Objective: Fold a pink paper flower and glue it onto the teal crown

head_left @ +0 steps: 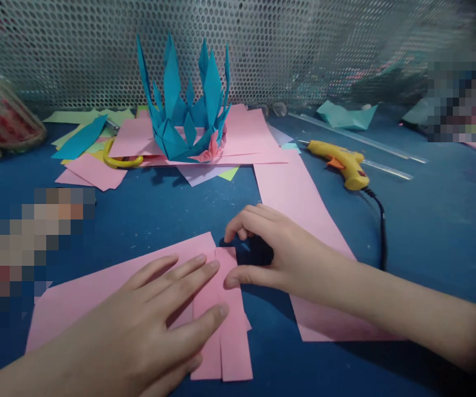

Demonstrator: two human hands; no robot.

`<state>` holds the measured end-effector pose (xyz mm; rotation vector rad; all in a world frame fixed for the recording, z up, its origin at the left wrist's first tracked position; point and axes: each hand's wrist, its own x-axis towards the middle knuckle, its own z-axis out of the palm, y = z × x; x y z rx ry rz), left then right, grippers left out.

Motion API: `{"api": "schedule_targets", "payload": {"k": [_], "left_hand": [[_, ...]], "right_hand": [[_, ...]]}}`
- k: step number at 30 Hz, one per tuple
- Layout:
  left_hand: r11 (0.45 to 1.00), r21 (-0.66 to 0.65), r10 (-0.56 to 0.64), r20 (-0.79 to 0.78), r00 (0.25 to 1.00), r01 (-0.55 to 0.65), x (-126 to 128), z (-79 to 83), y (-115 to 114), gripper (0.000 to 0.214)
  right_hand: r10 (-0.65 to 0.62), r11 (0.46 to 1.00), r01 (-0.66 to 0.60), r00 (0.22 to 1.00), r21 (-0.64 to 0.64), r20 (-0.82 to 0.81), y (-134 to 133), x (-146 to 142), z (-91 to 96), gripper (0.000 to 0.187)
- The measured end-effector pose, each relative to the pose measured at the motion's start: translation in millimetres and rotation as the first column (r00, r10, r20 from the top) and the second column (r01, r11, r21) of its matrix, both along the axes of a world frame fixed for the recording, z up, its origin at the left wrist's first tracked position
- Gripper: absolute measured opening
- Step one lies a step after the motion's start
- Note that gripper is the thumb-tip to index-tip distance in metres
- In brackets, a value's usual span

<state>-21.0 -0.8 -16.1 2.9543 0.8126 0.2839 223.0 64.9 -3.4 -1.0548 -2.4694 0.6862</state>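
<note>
My left hand (167,320) lies with fingers stretched out over a sheet of pink paper (97,298), its fingertips on the folded pink strips (231,325) at the sheet's right edge. These strips run lengthwise side by side, with a thin seam between them. My right hand (274,242) is just right of them, fingers curled and thumb apart from them, with a gap between. Its thumb tip is over the right strip; whether it touches the paper I cannot tell. Nothing shows between its fingers. Under my right forearm lies a long pink sheet (295,193).
Behind stands a blue folded-paper crown (188,121) with a pink paper flower (210,149). At right lie a yellow glue gun (341,162) with a black cord, clear glue sticks (386,168) and a teal paper boat (347,116). Paper scraps (92,171) and a jar (4,110) are at left.
</note>
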Motion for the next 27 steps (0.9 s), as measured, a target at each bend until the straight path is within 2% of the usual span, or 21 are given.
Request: {"api": "schedule_targets", "payload": {"k": [7, 9, 12, 15, 21, 24, 27], "left_hand": [[1.000, -0.010, 0.010, -0.036, 0.999, -0.010, -1, 1.1, 2, 0.054], [1.000, -0.007, 0.000, -0.029, 1.000, 0.000, -1, 0.2, 1, 0.051], [1.000, -0.023, -0.018, -0.016, 1.000, 0.018, -3, -3.0, -1, 0.049], [1.000, 0.028, -0.011, -0.035, 0.999, 0.012, -4, -8.0, -3, 0.054], [0.998, 0.066, -0.013, -0.021, 1.000, 0.014, -3, -11.5, -4, 0.056], [0.997, 0.065, -0.041, -0.050, 0.998, 0.045, -3, -10.5, -5, 0.060], [0.998, 0.063, -0.017, -0.076, 0.997, 0.022, -4, -10.8, -5, 0.064]], "right_hand": [[-0.007, 0.997, 0.009, 1.000, -0.082, 0.025, -7, 2, 3.6, 0.059], [-0.029, 0.996, 0.031, 0.999, -0.088, 0.023, -7, 2, 3.1, 0.053], [-0.087, 0.991, 0.084, 0.996, -0.108, -0.021, -4, 0, 1.0, 0.032], [-0.133, 0.985, 0.123, 0.987, -0.117, -0.086, -2, 0, -2.4, 0.020], [-0.138, 0.990, 0.138, 0.983, -0.010, -0.121, -1, -2, -6.6, 0.015], [-0.148, 0.989, 0.149, 0.982, 0.007, -0.118, -1, -2, -7.3, 0.013], [-0.164, 0.986, 0.167, 0.978, 0.014, -0.130, -1, -2, -8.7, 0.013]]}}
